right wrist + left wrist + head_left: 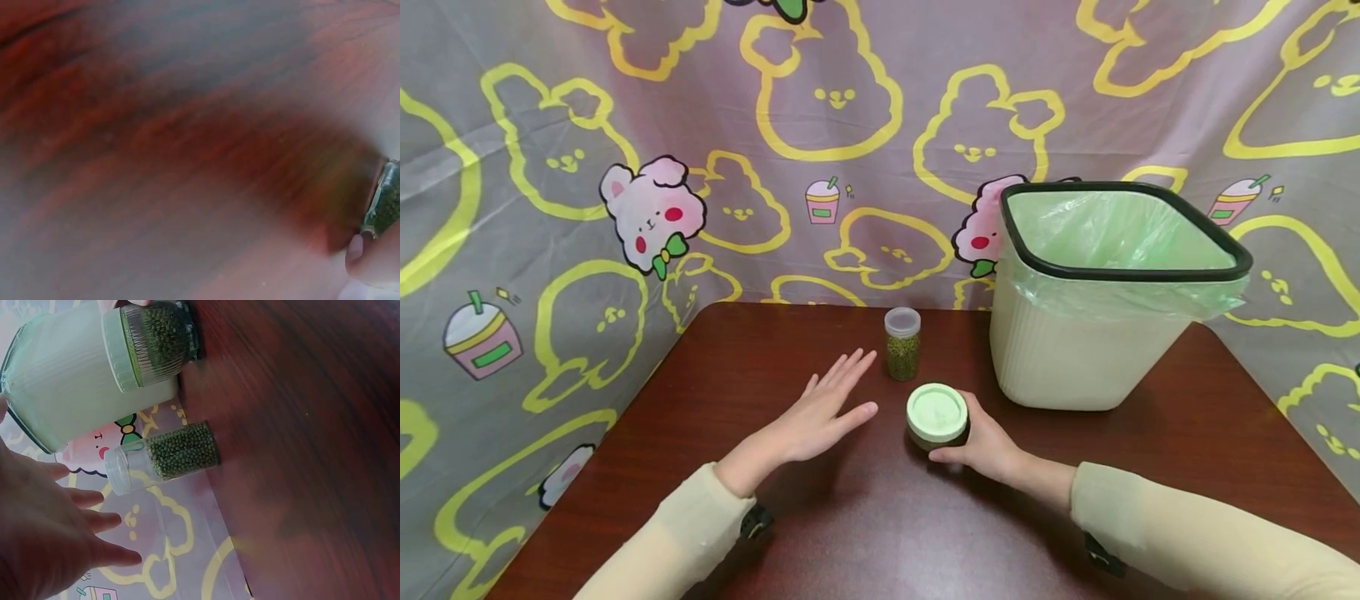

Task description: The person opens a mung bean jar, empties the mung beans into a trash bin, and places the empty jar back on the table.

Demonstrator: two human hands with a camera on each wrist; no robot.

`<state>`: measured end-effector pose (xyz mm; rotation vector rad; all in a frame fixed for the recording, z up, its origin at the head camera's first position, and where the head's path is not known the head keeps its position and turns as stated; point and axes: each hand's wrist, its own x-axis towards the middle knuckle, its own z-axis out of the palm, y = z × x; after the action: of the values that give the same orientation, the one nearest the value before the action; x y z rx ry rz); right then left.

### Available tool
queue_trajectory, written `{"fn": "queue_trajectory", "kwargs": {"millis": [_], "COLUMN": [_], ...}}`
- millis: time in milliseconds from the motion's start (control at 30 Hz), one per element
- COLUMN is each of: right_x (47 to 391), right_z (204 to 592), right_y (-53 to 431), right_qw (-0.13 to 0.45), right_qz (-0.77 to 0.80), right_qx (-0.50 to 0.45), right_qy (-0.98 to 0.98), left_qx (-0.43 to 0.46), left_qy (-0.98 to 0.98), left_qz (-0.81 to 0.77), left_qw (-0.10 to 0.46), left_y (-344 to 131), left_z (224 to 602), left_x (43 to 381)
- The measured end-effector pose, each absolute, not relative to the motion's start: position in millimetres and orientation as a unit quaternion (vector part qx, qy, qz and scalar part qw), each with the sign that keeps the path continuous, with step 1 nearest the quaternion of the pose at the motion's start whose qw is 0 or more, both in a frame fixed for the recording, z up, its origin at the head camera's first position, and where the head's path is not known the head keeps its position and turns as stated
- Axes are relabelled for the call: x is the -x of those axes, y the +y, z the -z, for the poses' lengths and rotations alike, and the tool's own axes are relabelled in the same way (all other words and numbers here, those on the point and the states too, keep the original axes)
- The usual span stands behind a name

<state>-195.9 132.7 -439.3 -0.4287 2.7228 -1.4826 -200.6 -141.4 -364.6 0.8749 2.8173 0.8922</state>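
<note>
My right hand (988, 442) grips a ribbed glass jar with a pale green lid (937, 412), thumb at its near side and fingers around the right. Small green beans fill much of this jar (164, 340), as the left wrist view shows. Just behind it stands a slimmer clear jar with a translucent lid (902, 344), holding similar green beans (182, 450). My left hand (820, 417) is held to the left of both jars with its fingers straight and spread, touching neither. In the right wrist view only a corner of the gripped jar (386, 203) and a fingertip show.
A cream waste bin (1067, 350) with a black rim and a green plastic liner stands at the back right of the brown wooden table (760, 350). Behind and beside the table hangs a grey curtain (865, 75) with yellow cartoon outlines.
</note>
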Motion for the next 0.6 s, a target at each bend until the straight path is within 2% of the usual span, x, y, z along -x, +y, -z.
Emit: {"fn": "queue_trajectory", "kwargs": {"millis": [600], "right_x": [196.4], "right_z": [440.4], "right_y": [124.4], "right_qw": [-0.011], "right_qz": [0.508], "right_qx": [0.112], "right_qy": [0.854], "left_qx": [-0.308], "left_qy": [0.865], "left_qz": [-0.391], "left_qw": [0.054], "left_y": [-140.4], "left_z": [366.4], "left_x": [210.8]}}
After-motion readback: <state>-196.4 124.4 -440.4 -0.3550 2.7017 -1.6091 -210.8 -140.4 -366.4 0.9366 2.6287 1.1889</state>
